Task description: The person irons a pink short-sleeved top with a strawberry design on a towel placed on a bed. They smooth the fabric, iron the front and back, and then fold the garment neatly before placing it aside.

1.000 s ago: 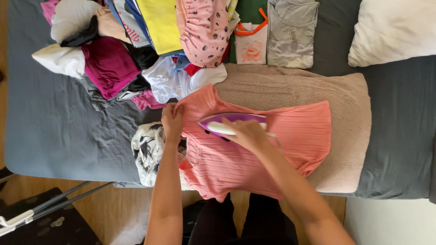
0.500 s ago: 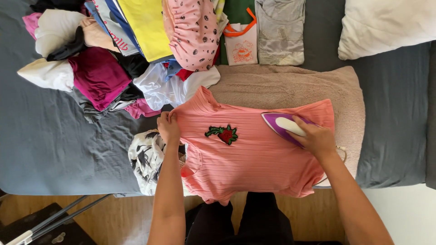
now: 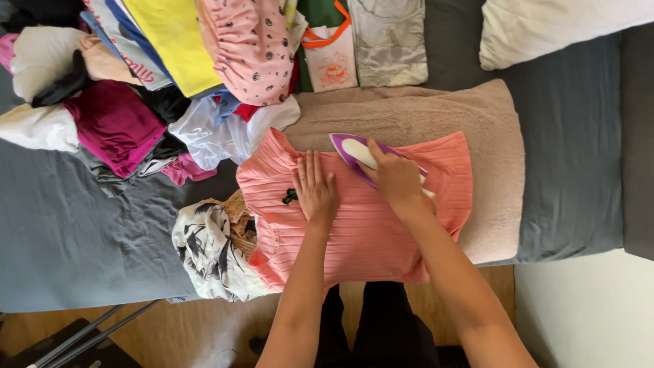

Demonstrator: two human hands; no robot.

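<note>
left hand (image 3: 315, 194): flat, fingers (image 3: 312, 167) spread wide, pressing the pink ribbed top (image 3: 368, 225) so it stays taut
right hand (image 3: 395, 178): fingers wrapped round the purple iron (image 3: 354, 151), soleplate down on the top, just beyond the left fingertips
towel (image 3: 422, 112): under the top, padding on the bed (image 3: 572, 136)
clothes pile (image 3: 136, 82): past the fingers, far left, apart from the ironing spot

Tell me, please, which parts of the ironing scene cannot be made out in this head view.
- Iron: the right hand hides its handle and rear; only the purple tip shows.
- Dark motif on the pink top: mostly under the left hand.
- Clothes pile: cut off by the top and left edges.
- White pillow: cropped by the top edge.
</note>
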